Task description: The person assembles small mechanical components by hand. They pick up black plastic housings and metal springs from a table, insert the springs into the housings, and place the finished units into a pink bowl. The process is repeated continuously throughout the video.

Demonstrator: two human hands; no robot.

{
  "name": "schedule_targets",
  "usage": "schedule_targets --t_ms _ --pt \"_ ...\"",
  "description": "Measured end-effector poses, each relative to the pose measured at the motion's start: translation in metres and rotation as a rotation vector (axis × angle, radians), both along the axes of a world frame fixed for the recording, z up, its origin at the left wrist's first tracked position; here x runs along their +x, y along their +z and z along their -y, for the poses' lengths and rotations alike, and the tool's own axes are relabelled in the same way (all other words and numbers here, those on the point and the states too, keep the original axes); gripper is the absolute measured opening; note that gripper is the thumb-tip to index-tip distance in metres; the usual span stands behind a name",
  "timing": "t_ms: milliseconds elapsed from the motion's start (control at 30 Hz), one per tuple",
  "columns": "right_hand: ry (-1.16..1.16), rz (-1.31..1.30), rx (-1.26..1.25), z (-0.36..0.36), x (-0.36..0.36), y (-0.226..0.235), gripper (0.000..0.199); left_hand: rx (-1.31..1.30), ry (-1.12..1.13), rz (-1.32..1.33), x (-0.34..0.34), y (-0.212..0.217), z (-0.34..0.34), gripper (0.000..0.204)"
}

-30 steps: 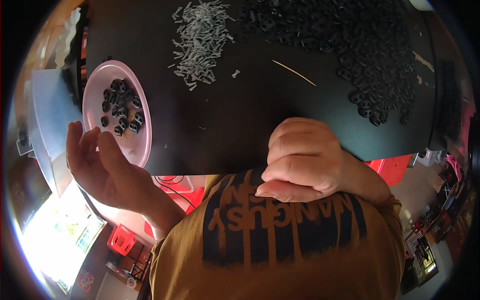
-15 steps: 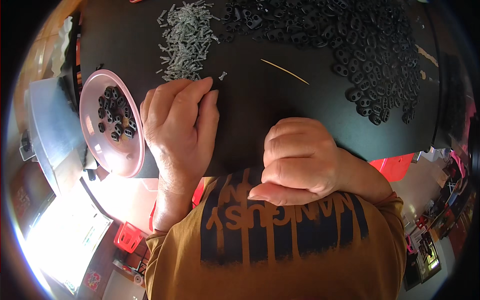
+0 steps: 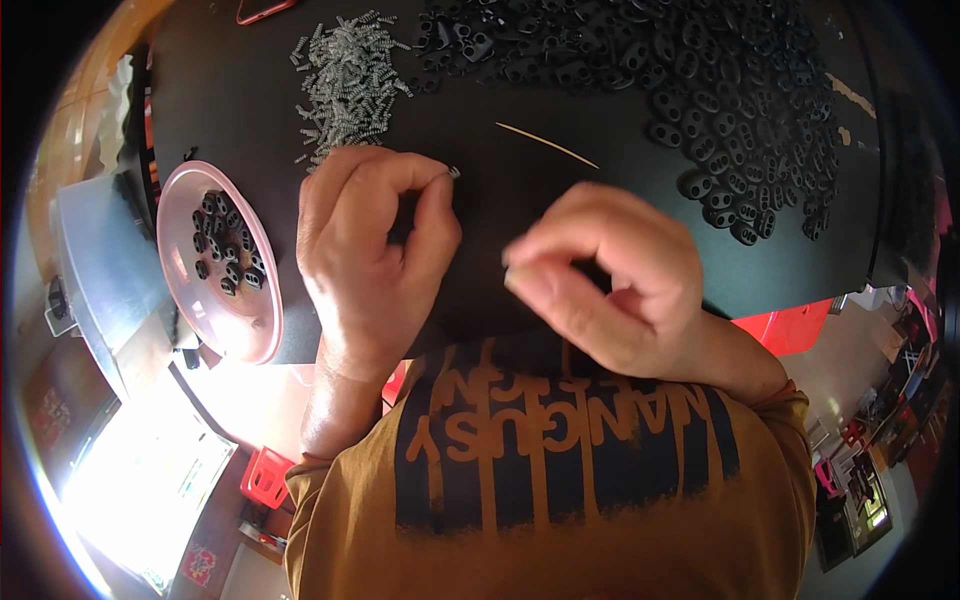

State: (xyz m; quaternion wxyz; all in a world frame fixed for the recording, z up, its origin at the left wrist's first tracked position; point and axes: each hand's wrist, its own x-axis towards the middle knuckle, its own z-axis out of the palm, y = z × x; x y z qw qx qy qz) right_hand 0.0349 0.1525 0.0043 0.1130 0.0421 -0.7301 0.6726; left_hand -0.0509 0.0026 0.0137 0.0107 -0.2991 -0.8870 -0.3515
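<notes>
My left hand (image 3: 370, 255) is curled over the black table (image 3: 240, 110), pinching a small grey spring (image 3: 453, 172) between thumb and forefinger. My right hand (image 3: 610, 275) hovers just to its right with fingers bent and thumb tip near the forefinger; whether it holds anything is hidden. A heap of small grey springs (image 3: 345, 80) lies beyond the left hand. A large spread of black plastic pieces with holes (image 3: 700, 90) covers the far right of the table. A pink dish (image 3: 215, 265) with several black pieces sits left of my left hand.
A thin pale stick (image 3: 548, 146) lies on the table between the two heaps. A red flat object (image 3: 262, 10) sits at the table's far edge. Red crates (image 3: 790, 325) stand under the table, a grey bin (image 3: 100, 270) to the left.
My left hand went from open beside the dish to the spring heap, then drew back pinching a spring. My right hand lifted from a fist toward the left hand.
</notes>
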Motion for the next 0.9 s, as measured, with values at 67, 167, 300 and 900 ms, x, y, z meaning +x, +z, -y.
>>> schedule_targets --t_ms 67,167,300,900 --pt "-0.034 0.125 -0.052 -0.002 0.002 0.0 0.013 0.183 0.039 0.236 0.006 0.012 -0.007 0.011" --pt "0.009 0.291 -0.362 0.002 0.006 0.004 0.019 0.329 -0.095 0.341 0.006 0.014 -0.005 0.013" --pt "0.067 0.294 -0.432 -0.003 0.005 0.003 0.018 0.375 -0.22 0.328 0.006 0.008 -0.007 0.015" --pt "0.073 0.437 -0.763 0.0 0.003 0.003 0.01 0.323 -0.293 -0.034 0.008 0.004 -0.008 0.021"
